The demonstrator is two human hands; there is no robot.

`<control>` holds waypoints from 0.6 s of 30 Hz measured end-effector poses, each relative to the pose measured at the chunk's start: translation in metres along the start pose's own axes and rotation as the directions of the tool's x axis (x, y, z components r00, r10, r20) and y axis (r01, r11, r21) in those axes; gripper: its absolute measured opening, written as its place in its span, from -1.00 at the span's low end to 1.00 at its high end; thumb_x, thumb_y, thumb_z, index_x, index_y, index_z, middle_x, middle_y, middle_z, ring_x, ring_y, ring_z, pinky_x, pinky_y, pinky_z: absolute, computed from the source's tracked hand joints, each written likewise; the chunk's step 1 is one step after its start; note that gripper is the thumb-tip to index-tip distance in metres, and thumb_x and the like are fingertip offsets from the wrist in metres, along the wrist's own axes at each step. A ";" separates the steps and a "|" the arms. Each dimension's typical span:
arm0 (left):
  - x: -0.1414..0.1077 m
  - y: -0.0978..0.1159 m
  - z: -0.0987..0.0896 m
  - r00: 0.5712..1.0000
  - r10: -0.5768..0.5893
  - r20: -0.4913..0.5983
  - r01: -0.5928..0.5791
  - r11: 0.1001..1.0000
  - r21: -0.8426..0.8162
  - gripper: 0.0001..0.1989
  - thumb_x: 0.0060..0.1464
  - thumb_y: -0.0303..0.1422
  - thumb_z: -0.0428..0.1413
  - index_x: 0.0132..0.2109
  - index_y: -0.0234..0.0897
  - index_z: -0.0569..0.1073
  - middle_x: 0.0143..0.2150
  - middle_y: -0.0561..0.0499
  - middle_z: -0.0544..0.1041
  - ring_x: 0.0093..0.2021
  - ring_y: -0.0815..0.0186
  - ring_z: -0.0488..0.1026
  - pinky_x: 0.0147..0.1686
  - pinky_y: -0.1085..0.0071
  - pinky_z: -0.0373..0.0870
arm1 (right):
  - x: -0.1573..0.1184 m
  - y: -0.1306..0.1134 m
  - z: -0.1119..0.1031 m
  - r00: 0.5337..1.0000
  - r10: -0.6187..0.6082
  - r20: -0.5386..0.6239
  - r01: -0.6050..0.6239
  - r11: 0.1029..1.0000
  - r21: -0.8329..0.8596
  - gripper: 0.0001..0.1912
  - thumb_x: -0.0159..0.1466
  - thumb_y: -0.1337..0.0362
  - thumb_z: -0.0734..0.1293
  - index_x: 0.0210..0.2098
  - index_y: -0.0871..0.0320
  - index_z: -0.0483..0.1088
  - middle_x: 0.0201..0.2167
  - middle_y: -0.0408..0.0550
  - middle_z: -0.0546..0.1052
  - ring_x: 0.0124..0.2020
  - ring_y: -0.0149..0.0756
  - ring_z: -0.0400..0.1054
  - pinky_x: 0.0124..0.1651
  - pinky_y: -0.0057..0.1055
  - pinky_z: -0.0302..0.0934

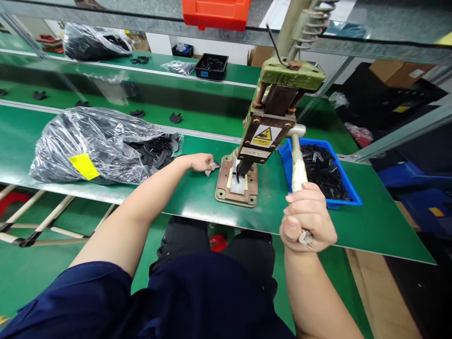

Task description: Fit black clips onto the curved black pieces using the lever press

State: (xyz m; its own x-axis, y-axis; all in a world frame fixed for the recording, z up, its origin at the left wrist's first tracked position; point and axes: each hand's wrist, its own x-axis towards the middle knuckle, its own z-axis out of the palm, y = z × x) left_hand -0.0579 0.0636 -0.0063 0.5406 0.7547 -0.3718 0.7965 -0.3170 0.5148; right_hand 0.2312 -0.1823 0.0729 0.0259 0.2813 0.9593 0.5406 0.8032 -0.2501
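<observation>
My right hand (309, 217) is wrapped round the pale lever handle (298, 162) of a green press (264, 127). Left of the press base (222, 188), my left hand (202, 162) pinches a small greyish piece (212, 168) just above the green table. Under the press head, a small black part (238, 178) stands on a metal plate (239, 186). A clear plastic bag (84, 136) of flat black parts (158, 150) lies to the left of my left hand. Behind the lever, a blue bin (353, 195) holds many narrow black pieces (319, 172).
Several black parts rest on the green strip (141, 125) behind the table (197, 202). Farther back are a black tray (212, 67) and another filled bag (88, 42). A metal shelf with a red bin (216, 13) crosses the top.
</observation>
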 end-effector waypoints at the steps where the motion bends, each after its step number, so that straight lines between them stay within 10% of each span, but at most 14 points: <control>1: -0.002 0.001 0.002 1.000 -0.014 0.010 0.015 0.995 -0.098 -0.77 0.17 -0.26 0.35 -0.15 -0.22 0.48 -0.30 -0.01 0.66 -0.33 0.22 0.60 -0.32 0.38 0.47 | 0.000 0.000 0.000 1.000 -0.003 -0.001 0.003 1.000 0.001 -0.78 0.22 0.30 0.39 -0.52 0.06 0.31 -0.52 -0.28 0.47 -0.33 -0.31 0.51 0.13 0.08 0.43; 9: -0.032 0.028 0.036 0.992 -0.010 -0.126 -0.097 0.577 -0.811 -0.62 0.16 -0.25 0.45 -0.19 -0.30 0.40 -0.38 0.05 0.58 -0.44 0.42 0.56 -0.34 0.42 0.61 | -0.001 0.000 0.000 1.000 0.004 0.002 -0.004 1.000 -0.006 -0.76 0.24 0.28 0.40 -0.52 0.07 0.31 -0.53 -0.29 0.47 -0.32 -0.33 0.52 0.13 0.06 0.44; 18: -0.026 0.070 0.056 0.981 -0.053 -0.189 -0.121 0.593 -0.796 -0.67 0.19 -0.23 0.43 -0.28 -0.33 0.47 -0.45 0.05 0.58 -0.55 0.48 0.46 -0.51 0.53 0.44 | -0.001 0.000 0.001 1.000 -0.020 0.000 0.020 1.000 -0.003 -0.73 0.28 0.27 0.39 -0.52 0.08 0.30 -0.53 -0.25 0.47 -0.32 -0.32 0.51 0.14 0.07 0.42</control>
State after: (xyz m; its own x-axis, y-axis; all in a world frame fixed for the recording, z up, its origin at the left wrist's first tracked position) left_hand -0.0011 -0.0105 -0.0033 0.4367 0.8654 -0.2458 0.1912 0.1777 0.9653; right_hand 0.2309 -0.1819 0.0714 0.0145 0.2651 0.9641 0.5434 0.8073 -0.2301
